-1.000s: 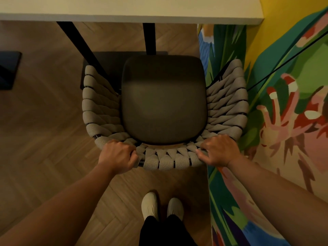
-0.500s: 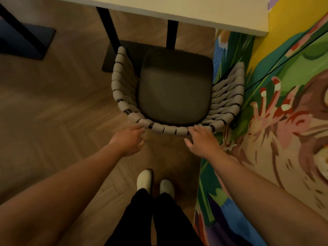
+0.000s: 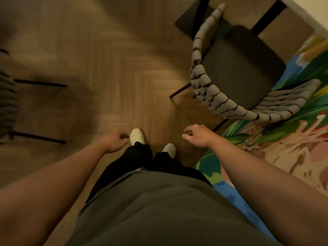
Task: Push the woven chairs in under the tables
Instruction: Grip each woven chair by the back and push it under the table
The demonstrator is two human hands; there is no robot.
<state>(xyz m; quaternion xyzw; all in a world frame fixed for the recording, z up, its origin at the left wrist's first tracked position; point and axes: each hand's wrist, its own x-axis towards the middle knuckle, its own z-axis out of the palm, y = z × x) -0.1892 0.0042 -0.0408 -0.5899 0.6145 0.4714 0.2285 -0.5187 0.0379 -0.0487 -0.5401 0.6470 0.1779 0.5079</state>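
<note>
A woven chair [image 3: 221, 102] with a grey rope back and dark seat cushion [image 3: 243, 66] stands at the upper right, its front near the black table legs [image 3: 266, 16]. A corner of the pale table top [image 3: 319, 13] shows at the top right edge. My left hand [image 3: 115, 142] hangs over the floor beside my shoe, fingers loosely curled, holding nothing. My right hand [image 3: 197, 135] hovers below the chair's back, apart from it, fingers relaxed and empty. The view is blurred.
A colourful painted wall [image 3: 284, 148] runs along the right side. Another woven chair [image 3: 7, 96] with black legs stands at the left edge. Herringbone wood floor [image 3: 115, 77] lies between the two chairs. My white shoes [image 3: 137, 138] stand on it.
Both hands have let go of the chair's back and dropped away from it. The view has swung left and down, so the chair now sits at the upper right.
</note>
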